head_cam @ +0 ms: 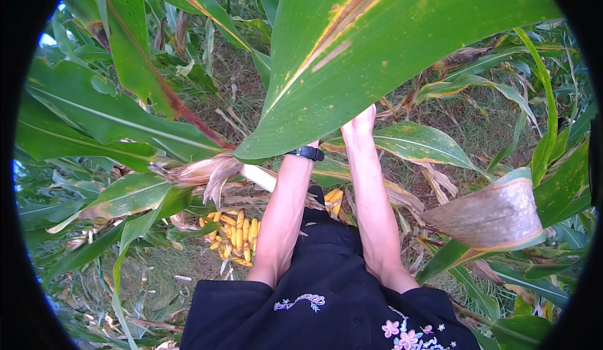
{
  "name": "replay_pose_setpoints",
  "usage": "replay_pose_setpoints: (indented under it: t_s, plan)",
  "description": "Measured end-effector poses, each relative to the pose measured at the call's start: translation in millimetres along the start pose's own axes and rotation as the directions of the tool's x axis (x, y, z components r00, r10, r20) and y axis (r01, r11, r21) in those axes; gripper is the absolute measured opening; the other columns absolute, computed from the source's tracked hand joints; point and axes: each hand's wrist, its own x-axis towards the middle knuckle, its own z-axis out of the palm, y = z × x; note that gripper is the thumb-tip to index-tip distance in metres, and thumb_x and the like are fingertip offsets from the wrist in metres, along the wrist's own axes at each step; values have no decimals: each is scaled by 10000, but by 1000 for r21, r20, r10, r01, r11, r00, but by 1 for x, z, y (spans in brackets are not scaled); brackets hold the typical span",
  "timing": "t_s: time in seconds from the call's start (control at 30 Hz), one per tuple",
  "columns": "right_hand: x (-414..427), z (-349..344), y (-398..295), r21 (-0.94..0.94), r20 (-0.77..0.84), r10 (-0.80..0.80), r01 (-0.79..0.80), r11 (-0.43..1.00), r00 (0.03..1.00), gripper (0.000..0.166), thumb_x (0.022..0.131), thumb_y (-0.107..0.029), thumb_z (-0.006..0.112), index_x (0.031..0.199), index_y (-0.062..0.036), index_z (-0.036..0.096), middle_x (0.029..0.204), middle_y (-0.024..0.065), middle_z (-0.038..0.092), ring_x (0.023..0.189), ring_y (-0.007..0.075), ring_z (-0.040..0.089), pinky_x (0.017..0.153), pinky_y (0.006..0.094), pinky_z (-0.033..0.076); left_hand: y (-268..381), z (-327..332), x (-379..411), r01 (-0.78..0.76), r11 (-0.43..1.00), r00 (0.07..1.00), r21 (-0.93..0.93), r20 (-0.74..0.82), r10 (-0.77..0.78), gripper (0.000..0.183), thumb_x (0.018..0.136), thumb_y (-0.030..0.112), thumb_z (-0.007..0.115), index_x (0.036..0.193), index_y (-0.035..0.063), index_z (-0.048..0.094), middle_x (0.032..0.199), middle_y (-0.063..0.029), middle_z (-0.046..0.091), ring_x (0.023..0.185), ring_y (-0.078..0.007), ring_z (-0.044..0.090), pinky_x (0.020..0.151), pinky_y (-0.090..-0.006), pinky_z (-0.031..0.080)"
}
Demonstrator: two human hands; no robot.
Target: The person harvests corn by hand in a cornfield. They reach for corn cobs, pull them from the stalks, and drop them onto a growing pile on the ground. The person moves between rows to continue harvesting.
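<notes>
A broad green corn leaf (377, 53) with a brown, yellow-edged streak hangs over both of my hands. Only a sliver of my left hand (315, 144) shows past the black wristwatch (307, 152); its fingers are behind the leaf. The back of my right hand (361, 120) shows at the leaf's lower edge, fingers out of sight. What either hand holds is hidden. Left of my left forearm, a dry, pale corn husk (207, 172) sits on a stalk, and a whitish piece (259, 177) extends from beside it towards my arm.
Several husked yellow corn cobs (240, 232) lie heaped on the ground to the left. More yellow cobs (333, 200) show between my forearms. A dried, curled leaf (490, 213) juts in from the right. Corn leaves (118, 119) crowd the left side.
</notes>
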Motion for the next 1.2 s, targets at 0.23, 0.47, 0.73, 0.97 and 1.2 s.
replay_pose_setpoints:
  t_s: [0.23, 0.47, 0.73, 0.97, 1.2]
  plan:
    - [56, -53, -3, 435, -340, 249, -83, 896, 907, 178, 887, 24, 312, 739, -1, 407, 672, 120, 442, 633, 251, 481, 831, 532, 509, 39, -85, 49, 176, 872, 925, -457, -225, -305, 123, 733, -115, 370, 693, 0, 383, 619, -71, 358, 513, -168, 311, 557, -271, 404]
    - [120, -190, -35, 9, -483, -19, 26, 1000, 876, 170, 776, 26, 334, 636, -59, 376, 577, 58, 366, 483, 160, 354, 427, 298, 307, 135, -226, 78, -69, 992, 876, -104, -483, 10, 118, 807, 87, 397, 697, 64, 360, 600, -31, 368, 434, -131, 275, 481, -233, 329]
    - [80, -127, -44, -797, -29, -419, 232, 558, 907, 205, 926, -108, 535, 1060, 39, 485, 971, 156, 530, 883, 257, 552, 842, 380, 467, 118, -187, 50, -180, 976, 910, 124, -355, 213, 240, 972, 152, 345, 763, 77, 436, 650, -30, 410, 509, -140, 340, 600, -302, 426]
    - [-46, -26, -9, -787, 475, -488, 601, 136, 732, 770, 766, -177, 751, 1367, 38, 320, 1300, 200, 395, 1248, 333, 395, 1078, 437, 295, 69, -42, -48, 160, -176, 890, 971, -65, 451, 571, 959, 337, 479, 1310, -107, 396, 1318, -262, 484, 1221, -364, 464, 1050, -403, 312]
    - [-14, -42, 60, -887, 365, -245, 416, 203, 898, 593, 752, -265, 783, 1180, 37, 505, 1082, 171, 590, 1021, 260, 595, 884, 372, 461, 19, -58, -110, 69, 112, 994, 991, -78, 75, 597, 955, 325, 516, 1386, -34, 310, 1371, -252, 380, 1273, -370, 395, 1070, -424, 321]
